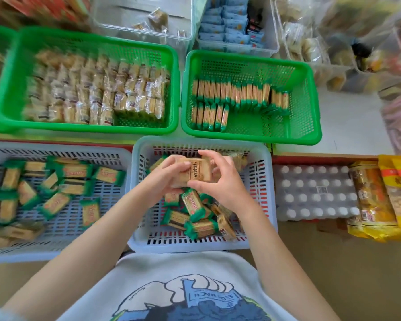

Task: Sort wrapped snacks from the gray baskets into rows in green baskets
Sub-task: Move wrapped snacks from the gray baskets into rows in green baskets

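Centrally, glossy rectangular snack packs [196, 173] in both hands' grip [169, 174]

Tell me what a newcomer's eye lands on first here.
First, both hands, left hand and right hand, holding a small stack of wrapped snacks over the middle gray basket. Next, the green basket on the right, with green-edged packs standing in tidy rows. To the left, a fuller green basket of clear-wrapped snacks.
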{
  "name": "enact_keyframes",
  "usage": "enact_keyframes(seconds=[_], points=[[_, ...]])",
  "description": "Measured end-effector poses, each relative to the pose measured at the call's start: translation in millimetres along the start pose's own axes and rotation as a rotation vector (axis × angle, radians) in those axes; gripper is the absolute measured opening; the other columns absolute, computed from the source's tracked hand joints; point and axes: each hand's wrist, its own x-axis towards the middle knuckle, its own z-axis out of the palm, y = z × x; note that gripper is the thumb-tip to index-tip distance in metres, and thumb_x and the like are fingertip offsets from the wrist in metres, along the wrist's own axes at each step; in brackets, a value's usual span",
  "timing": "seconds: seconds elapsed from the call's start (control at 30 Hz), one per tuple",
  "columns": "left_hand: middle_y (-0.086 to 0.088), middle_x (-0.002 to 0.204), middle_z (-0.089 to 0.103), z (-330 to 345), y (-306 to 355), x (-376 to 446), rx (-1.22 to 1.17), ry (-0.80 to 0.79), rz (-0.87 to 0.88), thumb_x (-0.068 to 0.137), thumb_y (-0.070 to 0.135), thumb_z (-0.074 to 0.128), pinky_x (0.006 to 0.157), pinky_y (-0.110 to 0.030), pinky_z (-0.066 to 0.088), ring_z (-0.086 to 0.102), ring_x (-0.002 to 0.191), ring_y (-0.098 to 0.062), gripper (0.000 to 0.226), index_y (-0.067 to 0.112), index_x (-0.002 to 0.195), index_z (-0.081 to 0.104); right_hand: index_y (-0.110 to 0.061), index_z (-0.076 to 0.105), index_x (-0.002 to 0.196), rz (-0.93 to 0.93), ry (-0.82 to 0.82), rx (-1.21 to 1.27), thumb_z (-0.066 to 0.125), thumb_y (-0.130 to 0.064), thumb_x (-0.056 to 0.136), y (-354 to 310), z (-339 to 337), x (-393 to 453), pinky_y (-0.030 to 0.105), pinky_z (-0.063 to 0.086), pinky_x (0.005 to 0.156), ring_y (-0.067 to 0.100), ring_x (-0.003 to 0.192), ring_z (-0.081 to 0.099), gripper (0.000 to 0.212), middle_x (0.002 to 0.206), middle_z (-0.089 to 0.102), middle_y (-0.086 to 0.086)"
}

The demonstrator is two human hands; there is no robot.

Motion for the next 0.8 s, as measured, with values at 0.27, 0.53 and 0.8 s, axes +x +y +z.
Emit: enact_keyframes(seconds=[0.27,0.53,0.8], points=[[-0.01,0.111,0.061,-61.2,34.1,-33.2,-0.076,0.004,0.113,0.073,0.044,0.06,0.073,-0.035,0.053,0.064,0.09,-0.018,0.056,0.02,0.123,0.053,-0.03,0.036,0.145,0.281,-0.124,0.506,0.05,-0.086,0.078,-46.1,84.2,34.2,0.054,0.046,0.106,0.024,0.122,0.06,0.089,0.134,0.06,0.009],[-0.013,0.103,0.062,-149.0,73.4,-8.8,-0.039,0.279,0.14,0.093,0.021,0.061,0.062,-0.018,0.05,0.064,0.073,-0.007,0.048,0.008,0.137,0.047,-0.028,0.037,0.141,0.207,-0.163,0.473,0.066,-0.06,0.077,-107.8,119.3,88.1,0.038,0.053,0.093,0.023,0.113,0.064,0.078,0.125,0.063,0.004],[-0.003,0.168,0.011,-234.1,16.2,-1.1,1.283,0.612,0.276,0.104,0.04,0.04,0.125,-0.045,-0.005,-0.003,0.155,-0.022,0.062,0.021,0.159,0.018,-0.022,0.015,0.154,0.299,0.095,0.056,0.068,-0.052,0.086,-151.4,116.6,182.5,0.048,0.04,0.11,0.031,0.132,0.044,0.091,0.153,0.036,0.01]])
